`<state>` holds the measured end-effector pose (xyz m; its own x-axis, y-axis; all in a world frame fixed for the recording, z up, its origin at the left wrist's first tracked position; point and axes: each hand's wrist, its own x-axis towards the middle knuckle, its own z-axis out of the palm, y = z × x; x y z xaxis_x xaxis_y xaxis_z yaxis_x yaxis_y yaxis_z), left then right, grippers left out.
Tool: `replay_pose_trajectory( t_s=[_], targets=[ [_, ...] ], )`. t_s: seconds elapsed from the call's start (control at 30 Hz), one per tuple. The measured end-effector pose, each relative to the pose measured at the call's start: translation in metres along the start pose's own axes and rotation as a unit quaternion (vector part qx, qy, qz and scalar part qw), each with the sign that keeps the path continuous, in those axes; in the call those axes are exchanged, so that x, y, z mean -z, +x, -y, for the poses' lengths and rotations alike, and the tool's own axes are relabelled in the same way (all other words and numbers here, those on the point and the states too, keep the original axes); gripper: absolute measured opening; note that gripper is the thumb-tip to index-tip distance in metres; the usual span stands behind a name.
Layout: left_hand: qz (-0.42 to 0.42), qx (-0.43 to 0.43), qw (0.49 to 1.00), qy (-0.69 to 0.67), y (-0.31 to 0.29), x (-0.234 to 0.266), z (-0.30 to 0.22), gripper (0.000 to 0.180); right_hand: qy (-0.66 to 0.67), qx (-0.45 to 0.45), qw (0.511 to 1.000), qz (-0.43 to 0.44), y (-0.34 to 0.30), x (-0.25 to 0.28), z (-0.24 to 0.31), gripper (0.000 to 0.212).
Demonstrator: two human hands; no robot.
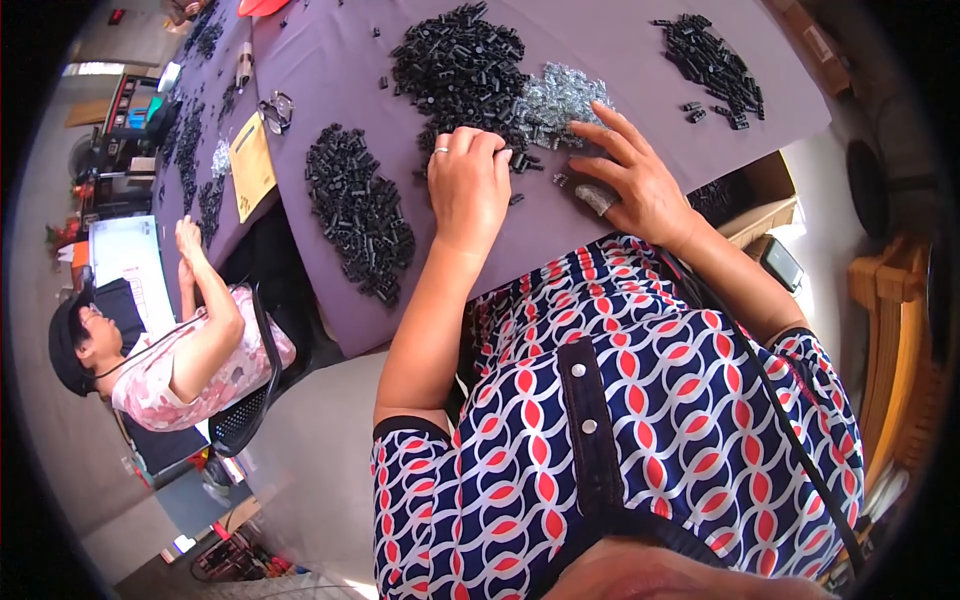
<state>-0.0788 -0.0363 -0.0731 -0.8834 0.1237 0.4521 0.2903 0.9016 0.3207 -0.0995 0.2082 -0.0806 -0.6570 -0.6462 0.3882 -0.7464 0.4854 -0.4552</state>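
Note:
A large heap of small black plastic pieces [458,60] lies on the purple-grey tablecloth [600,35] ahead of me. My left hand [468,190], with a ring on one finger, is at this heap's near edge, its fingers curled together; whatever they hold is hidden. Touching the heap on its right is a smaller pile of clear, shiny small parts [562,98]. Over that pile's near right side, my right hand [638,182] has its fingers spread, and a grey wrap [597,198] covers its thumb. A few loose pieces lie between my hands.
More black pieces form a long pile [358,212] at left and another pile [712,65] at far right. A yellow envelope [252,167] and eyeglasses [277,112] lie farther left. A seated co-worker [205,350] works there. An open carton [760,200] stands below the table's right edge.

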Motion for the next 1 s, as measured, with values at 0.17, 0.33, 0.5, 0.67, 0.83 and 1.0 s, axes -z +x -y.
replay_pose_trajectory(
  t_s=[0.17,0.33,0.5,0.67,0.83,1.0],
  targets=[
    [-0.059,-0.004,0.998,-0.035,-0.002,0.004,-0.002,0.012,0.01,0.043,0.999,0.004,-0.002,0.005,-0.002,0.043],
    [-0.03,0.15,0.963,-0.221,-0.023,0.012,-0.014,0.011,0.043,0.05,0.998,-0.002,0.001,0.002,0.0,0.046],
    [0.017,0.299,0.831,-0.469,-0.048,0.029,-0.026,0.014,0.029,0.06,0.998,0.019,0.001,0.003,0.0,0.048],
    [0.041,0.349,0.734,-0.581,-0.068,0.03,-0.017,0.02,0.044,0.058,0.997,0.023,0.003,0.001,-0.001,0.048],
    [0.04,0.373,0.666,-0.645,-0.071,0.036,-0.023,0.018,0.006,0.009,0.999,0.049,0.014,0.006,0.01,0.037],
    [0.038,0.389,0.624,-0.677,-0.073,0.031,-0.021,0.017,-0.002,-0.018,0.997,0.078,0.02,0.007,0.017,0.03]
  ],
)
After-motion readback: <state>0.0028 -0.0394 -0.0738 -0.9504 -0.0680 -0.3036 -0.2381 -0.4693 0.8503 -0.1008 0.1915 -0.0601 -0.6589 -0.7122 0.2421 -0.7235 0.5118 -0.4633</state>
